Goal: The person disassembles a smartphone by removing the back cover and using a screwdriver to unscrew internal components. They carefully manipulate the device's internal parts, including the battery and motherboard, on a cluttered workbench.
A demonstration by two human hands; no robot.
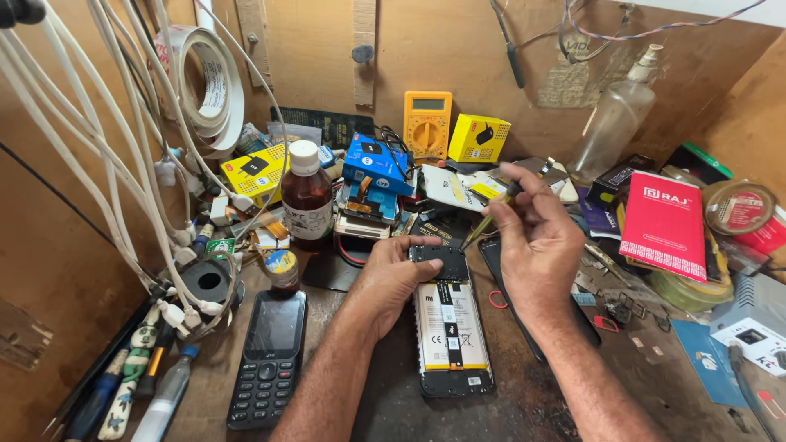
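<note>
Keypad phone lies left of my left hand, which presses flat, fingers loosely spread, on the opened phone. It looks light, thin and fragile; best held by the edges. My right hand pinches a screwdriver.

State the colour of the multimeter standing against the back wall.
The multimeter is orange-yellow with a dark dial, seen best in the head view.

Your left hand lay palm down, fingers curled forward. Your right hand hovered just beside it, raised slightly, thumb and forefinger pinched together.
</note>
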